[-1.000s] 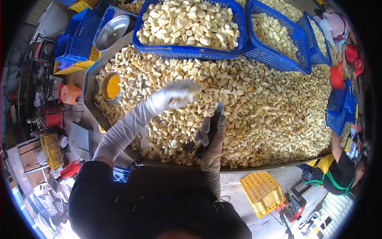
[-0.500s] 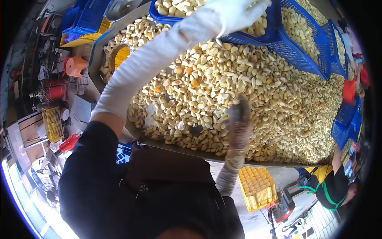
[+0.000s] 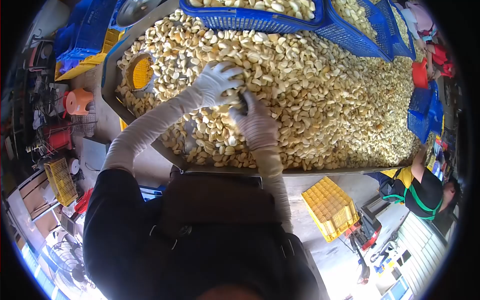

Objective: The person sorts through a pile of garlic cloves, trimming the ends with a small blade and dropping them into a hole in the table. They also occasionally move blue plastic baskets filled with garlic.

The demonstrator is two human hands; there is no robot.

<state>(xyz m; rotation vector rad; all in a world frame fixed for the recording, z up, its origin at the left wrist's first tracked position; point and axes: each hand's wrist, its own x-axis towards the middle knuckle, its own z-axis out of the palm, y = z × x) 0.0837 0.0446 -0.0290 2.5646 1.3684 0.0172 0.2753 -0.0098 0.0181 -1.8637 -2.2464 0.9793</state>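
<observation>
A wide metal-edged table is covered with cream-coloured, clove-shaped pieces (image 3: 320, 100); I cannot make out their exact kind. My left hand (image 3: 217, 82), in a white glove and sleeve, reaches over them with its fingers spread, open and palm down. Just to its right, my right hand (image 3: 257, 122) wears a stained, pinkish-white glove. Its thumb and fingers close around a small dark object (image 3: 243, 104), partly hidden and blurred. Both hands are low over the pieces, close together.
Blue baskets (image 3: 250, 19) full of the same pieces line the far side. At the left end, a round hole (image 3: 141, 74) shows yellow mesh below. Yellow crates (image 3: 330, 207) stand on the floor. A co-worker (image 3: 420, 190) is at the right end, near a blue basket (image 3: 422, 112).
My left hand has come back from above the far blue basket down to the pieces. My right hand has moved left and up toward it. The whole view has shifted a little.
</observation>
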